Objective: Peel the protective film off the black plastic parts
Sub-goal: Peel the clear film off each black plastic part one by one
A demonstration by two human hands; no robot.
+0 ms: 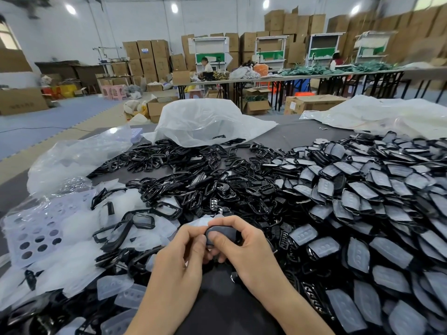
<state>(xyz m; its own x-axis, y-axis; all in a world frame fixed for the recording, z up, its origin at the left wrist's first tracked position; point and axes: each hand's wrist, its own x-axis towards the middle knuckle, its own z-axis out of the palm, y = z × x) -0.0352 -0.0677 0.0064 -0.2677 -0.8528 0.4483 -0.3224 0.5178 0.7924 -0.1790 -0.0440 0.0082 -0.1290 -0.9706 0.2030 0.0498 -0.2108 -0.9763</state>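
Low centre, above the bench [302, 131], the right hand [244, 247] closes its grip on one black plastic part [221, 234], steadying it while the left hand [179, 257] pinches its edge, probably to start the film. A heap of filmed parts [362, 213] lies right, discarded film [72, 238] left.

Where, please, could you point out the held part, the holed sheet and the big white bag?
held part [222, 232]: head view, its grey film-covered face.
holed sheet [60, 211]: head view, its upper area.
white bag [205, 117]: head view, its crumpled top.
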